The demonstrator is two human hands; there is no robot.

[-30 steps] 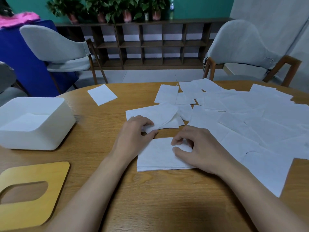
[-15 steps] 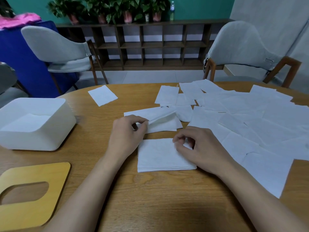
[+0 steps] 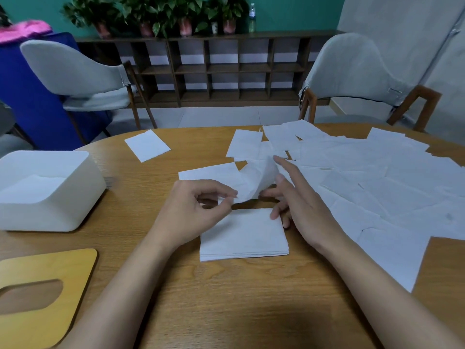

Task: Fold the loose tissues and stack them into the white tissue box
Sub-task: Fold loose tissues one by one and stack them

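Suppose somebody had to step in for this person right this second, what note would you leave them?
Left hand: pinches a corner of the lifted tissue.
Right hand: open, fingers spread beside that tissue, gripping nothing.
Folded stack lies on the table between the hands; white tissue box stands at left, tissues already inside.
Done: one stack folded, not yet boxed.
Left: fold the lifted tissue and the many loose tissues spread at right, then box the stacks.
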